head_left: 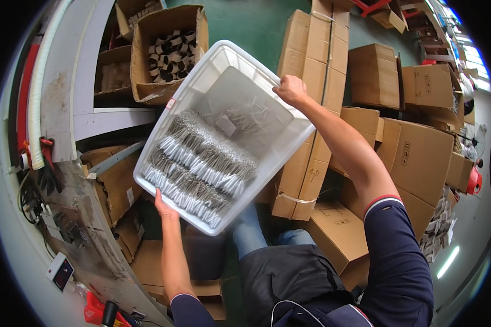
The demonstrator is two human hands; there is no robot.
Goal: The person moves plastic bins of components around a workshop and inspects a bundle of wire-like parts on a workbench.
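Note:
A white plastic tub (240, 87) hangs tilted in front of me, held in both hands. Packed in its near half are rows of thin metal wire pieces (202, 147) with white ends. A few loose ones and a small pale slip (225, 125) lie farther up inside. My right hand (291, 90) is closed over the rim at the upper right. At the lower left edge, my left hand (166, 210) grips the tub, its thumb side showing against the rim and the other fingers hidden beneath.
On the left, an open carton (172, 54) of short tube pieces stands beyond a worn workbench (87, 201) with dark gloves (49, 169) hanging at it. Long strapped cartons (311, 109) lie right of the tub. More cardboard boxes (414, 152) stack up farther right. Green floor (245, 22) shows ahead.

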